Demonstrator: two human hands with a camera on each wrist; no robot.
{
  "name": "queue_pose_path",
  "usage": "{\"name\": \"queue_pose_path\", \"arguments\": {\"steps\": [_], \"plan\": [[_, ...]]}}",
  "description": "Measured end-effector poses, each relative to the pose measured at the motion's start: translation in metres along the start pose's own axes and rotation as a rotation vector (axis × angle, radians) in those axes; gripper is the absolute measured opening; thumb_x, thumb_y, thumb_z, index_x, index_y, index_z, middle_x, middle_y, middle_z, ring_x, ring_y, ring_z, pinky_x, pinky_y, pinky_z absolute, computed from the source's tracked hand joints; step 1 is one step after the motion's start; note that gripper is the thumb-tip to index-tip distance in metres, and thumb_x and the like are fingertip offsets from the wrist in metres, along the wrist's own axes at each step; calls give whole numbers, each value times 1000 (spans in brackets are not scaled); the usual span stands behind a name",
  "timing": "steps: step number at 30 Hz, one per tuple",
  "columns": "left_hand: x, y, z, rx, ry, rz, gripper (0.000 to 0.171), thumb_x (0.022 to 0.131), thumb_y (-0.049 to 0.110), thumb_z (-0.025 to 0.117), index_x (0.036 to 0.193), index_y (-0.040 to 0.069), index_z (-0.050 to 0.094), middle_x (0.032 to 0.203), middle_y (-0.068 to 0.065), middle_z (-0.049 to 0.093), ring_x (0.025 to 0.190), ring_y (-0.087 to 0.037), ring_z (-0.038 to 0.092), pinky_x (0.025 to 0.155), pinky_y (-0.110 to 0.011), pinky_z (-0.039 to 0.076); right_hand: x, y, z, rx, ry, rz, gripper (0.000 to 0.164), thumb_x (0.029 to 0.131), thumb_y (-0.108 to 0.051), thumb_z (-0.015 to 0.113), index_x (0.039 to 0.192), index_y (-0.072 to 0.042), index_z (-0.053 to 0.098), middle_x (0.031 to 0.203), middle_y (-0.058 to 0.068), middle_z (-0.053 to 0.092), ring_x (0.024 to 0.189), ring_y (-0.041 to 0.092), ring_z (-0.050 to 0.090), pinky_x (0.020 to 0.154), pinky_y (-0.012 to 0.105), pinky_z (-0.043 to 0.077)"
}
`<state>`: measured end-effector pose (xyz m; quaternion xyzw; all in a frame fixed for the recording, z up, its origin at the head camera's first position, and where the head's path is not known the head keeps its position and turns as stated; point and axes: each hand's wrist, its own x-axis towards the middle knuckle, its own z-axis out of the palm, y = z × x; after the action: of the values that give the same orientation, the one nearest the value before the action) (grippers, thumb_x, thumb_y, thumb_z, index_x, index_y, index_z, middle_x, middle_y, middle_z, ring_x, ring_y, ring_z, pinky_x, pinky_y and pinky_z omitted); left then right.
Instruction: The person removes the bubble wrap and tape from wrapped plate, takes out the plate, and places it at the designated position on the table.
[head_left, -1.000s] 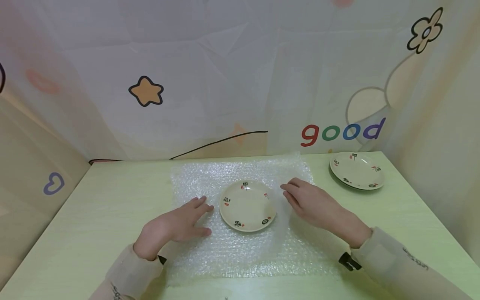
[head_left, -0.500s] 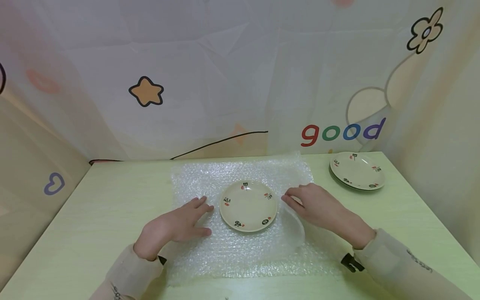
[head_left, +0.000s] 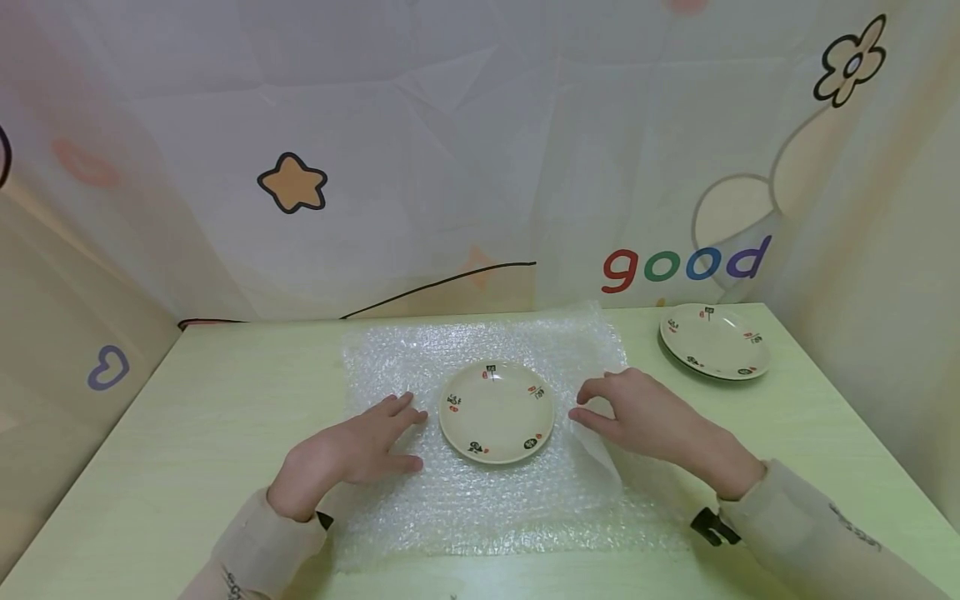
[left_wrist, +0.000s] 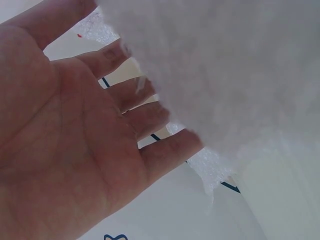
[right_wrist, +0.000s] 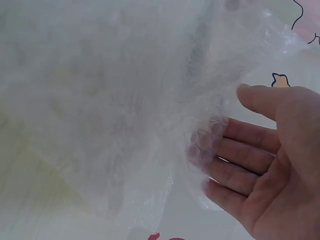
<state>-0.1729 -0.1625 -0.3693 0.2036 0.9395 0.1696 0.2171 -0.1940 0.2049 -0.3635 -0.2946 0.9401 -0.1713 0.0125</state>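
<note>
A round cream plate (head_left: 497,412) with small red and black prints lies face up on a sheet of bubble wrap (head_left: 480,517). To its left, my left hand (head_left: 356,446) rests on the wrap with fingers spread. In the left wrist view, the fingertips (left_wrist: 150,120) of this hand lie partly hidden by the wrap's edge. My right hand (head_left: 645,417) is over the wrap just right of the plate, thumb and forefinger apart. Seen from the right wrist, its extended fingers (right_wrist: 245,155) are behind a loose flap of bubble wrap (right_wrist: 205,140), the thumb separate from them.
More plates (head_left: 712,342) of the same pattern are stacked at the back right of the pale table (head_left: 187,433). A printed curtain (head_left: 450,167) hangs behind the table and along both sides.
My right hand has moved slightly right and nearer me, and its thumb and forefinger have parted. The wrap's loose flap beside the plate has shifted rightward. The left hand and plate stay put.
</note>
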Motion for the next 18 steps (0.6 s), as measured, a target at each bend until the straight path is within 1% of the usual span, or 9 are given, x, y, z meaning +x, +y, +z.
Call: {"name": "queue_pose_path", "arguments": {"steps": [3,10,18], "plan": [[0,0,0,-3,-1,3,65,98,29,72,153,6,46,167,-21,19,153,-42,15,119,-60,24,-2,2,0,-1,-8,-6,16,96,-24,74,105,-10,76,97,0,75,105,32,70,97,55,52],[-1,-1,0,-6,-4,12,65,99,29,72,153,6,46,167,-22,19,153,-42,15,119,-60,23,-6,8,-4,28,-54,-32,21,96,-21,74,110,-5,75,105,4,76,104,30,71,95,54,53],[-2,-2,0,-10,9,42,64,99,29,71,152,3,46,167,-24,19,153,-43,15,120,-60,22,-12,13,-14,80,-115,-36,25,96,-21,74,116,-6,74,114,7,74,109,30,69,96,53,54]]}}
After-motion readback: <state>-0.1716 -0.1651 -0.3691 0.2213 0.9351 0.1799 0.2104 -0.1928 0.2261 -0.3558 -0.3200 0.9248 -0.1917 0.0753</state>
